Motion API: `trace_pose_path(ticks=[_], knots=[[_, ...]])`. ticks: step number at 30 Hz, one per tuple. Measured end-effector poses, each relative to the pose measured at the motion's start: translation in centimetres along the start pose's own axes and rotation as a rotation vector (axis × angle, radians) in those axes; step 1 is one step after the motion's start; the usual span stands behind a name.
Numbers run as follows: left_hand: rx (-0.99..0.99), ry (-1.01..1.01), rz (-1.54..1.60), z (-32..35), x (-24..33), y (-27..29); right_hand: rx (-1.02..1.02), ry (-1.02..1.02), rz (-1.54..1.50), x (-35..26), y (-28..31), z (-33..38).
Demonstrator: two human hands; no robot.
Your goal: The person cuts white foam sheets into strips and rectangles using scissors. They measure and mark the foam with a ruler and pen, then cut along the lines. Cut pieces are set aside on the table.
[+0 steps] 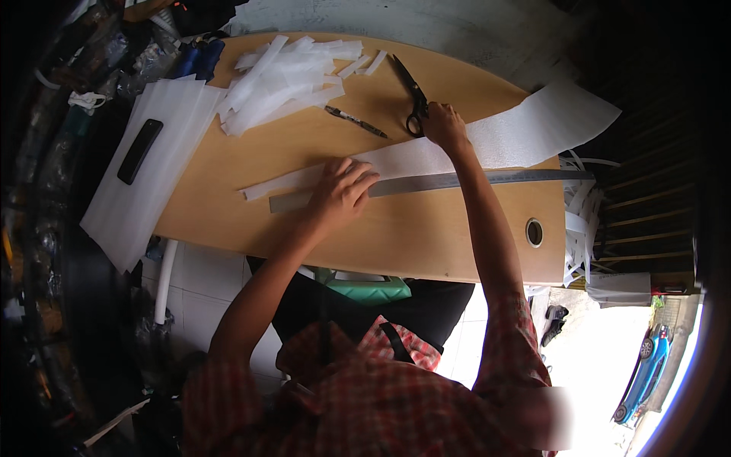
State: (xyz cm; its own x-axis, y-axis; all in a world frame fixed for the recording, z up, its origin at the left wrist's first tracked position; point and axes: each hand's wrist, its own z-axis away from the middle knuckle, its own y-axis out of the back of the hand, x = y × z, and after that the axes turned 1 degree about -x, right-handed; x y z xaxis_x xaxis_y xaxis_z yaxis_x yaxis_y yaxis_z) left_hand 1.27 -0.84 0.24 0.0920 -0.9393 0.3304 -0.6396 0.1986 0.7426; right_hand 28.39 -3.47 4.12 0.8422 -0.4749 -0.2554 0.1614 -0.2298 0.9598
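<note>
A long white foam strip (502,141) stretches across the wooden table, its right end broad and lifted past the edge. Along its near side lies a long grey metal ruler (434,181). My left hand (343,186) rests over the left part of both, its fingers bent and somewhat apart, pressing down. Beyond the foam, my right hand (445,126) is closed at the handle of black scissors (412,85). One handle ring shows; the other seems hidden by my fingers. The blades point away from me. A black pen (355,121) lies between my hands, farther back.
Cut foam strips (285,80) are heaped at the far side. Stacked foam sheets (152,171) overhang the left edge, a black phone (140,151) on top. A round cable hole (534,232) is at right. White scraps (582,217) hang past the right edge. A green stool (369,289) shows below.
</note>
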Motion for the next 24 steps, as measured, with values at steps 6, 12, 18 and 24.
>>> trace_pose_path(ticks=[6, 12, 18, 24], knots=[[0.058, 0.005, 0.093, -0.4, -0.4, -0.1, -0.296, -0.018, 0.047, -0.4, 1.5, -3.0], [0.101, 0.222, 0.387, 0.0, -1.5, 0.4, -0.218, -0.071, 0.039, -0.5, 0.2, -4.3], [0.124, 0.483, 0.841, 0.0, -2.7, -0.4, -0.367, -0.192, -1.115, 6.2, 0.8, -6.7], [0.21, 0.433, 0.563, 0.9, -2.6, 3.0, -0.19, 0.104, -1.595, -0.2, 4.2, 5.0]])
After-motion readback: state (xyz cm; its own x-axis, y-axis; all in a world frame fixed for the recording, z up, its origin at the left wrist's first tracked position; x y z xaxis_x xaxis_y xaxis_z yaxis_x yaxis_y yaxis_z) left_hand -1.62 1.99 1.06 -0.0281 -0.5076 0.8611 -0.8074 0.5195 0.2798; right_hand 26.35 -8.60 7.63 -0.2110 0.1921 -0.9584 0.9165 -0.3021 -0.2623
